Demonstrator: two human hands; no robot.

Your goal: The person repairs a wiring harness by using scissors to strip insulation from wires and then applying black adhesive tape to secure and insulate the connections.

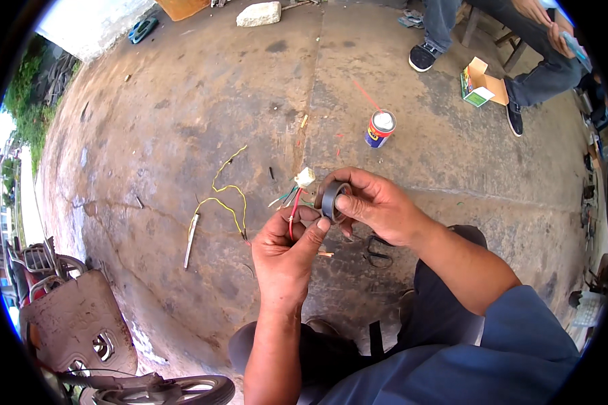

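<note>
My left hand (284,250) pinches a red wire (295,202) hanging from a white plastic connector (305,177), which also has thin teal and dark wires. Its thumb is at the edge of a black tape roll (329,208); whether it grips any tape is unclear. My right hand (382,209) is closed on that roll, thumb inside the ring. To the left, a loose yellow wire (223,203) lies on the floor near a slim silver strip (191,239). A dark looped tool (378,259), partly visible, lies below my right hand.
A spray can (380,128) with a red straw stands ahead on the concrete floor (148,135). An open box (483,88) sits beside another person's legs (534,81) at upper right. A pale block (258,13) lies at the back; a two-wheeled vehicle (81,324) occupies the lower left.
</note>
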